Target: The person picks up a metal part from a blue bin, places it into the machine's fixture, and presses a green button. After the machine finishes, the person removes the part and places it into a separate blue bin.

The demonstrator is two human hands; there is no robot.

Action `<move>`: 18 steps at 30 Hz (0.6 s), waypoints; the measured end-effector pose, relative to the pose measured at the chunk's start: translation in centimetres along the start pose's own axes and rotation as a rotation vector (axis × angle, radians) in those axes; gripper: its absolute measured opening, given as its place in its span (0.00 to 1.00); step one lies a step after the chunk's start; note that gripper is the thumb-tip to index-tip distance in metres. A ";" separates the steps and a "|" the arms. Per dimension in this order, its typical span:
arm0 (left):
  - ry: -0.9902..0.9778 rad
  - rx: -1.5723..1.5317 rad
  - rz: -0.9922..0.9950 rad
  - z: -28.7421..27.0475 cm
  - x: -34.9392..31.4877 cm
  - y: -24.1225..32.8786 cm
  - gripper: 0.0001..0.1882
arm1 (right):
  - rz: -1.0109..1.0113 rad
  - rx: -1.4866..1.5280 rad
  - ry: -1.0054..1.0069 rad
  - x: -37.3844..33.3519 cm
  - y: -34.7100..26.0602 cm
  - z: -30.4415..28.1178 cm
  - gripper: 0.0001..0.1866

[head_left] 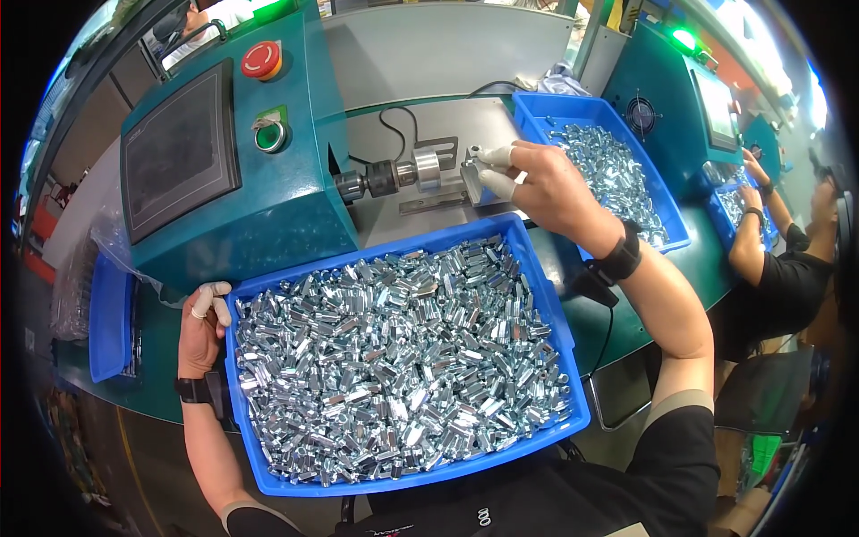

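My right hand point(548, 185), with pale finger cots on the fingertips, is closed in a pinch beside a metal holding block point(472, 182). A small shiny hex coupling nut point(477, 152) shows at its fingertips, just above the block. Left of the block, a chuck point(383, 178) and a round metal collar point(426, 166) stick out from a green machine point(246, 210). My left hand point(202, 324), also in finger cots, curls over the far left corner of a blue tray point(558, 319). Countless long hex nuts point(394, 358) fill that tray in a loose heap.
Behind my right hand stands a second blue tray point(673, 234) of similar nuts. The machine carries a dark screen point(179, 152), a red stop button point(261, 60) and a green button point(269, 133). At the far right, another person's hands point(750, 199) work by a similar machine point(684, 98).
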State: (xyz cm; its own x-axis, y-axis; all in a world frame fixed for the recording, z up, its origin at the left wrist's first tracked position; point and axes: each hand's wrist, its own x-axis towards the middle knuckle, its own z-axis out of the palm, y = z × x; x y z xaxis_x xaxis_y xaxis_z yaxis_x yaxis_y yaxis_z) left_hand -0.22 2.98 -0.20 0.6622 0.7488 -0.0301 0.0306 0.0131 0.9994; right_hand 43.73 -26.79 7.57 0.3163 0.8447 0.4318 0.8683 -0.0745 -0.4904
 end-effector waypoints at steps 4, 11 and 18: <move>0.000 0.012 0.007 -0.2 0.1 0.0 0.19 | 0.071 0.111 0.030 -0.8 -0.3 0.6 0.16; 0.015 0.014 -0.012 0.0 0.1 0.0 0.20 | 0.099 0.191 0.064 -1.3 -0.3 0.8 0.18; 0.032 0.028 -0.005 0.4 0.1 0.1 0.20 | 0.163 0.248 -0.002 -1.3 -0.8 0.4 0.17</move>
State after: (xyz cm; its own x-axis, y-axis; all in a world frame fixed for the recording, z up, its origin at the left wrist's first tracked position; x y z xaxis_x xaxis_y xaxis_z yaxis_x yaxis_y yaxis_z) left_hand 0.15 2.78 -0.11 0.6377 0.7695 -0.0344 0.0557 -0.0015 0.9984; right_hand 42.44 -27.56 7.11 0.4431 0.8333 0.3305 0.6859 -0.0778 -0.7236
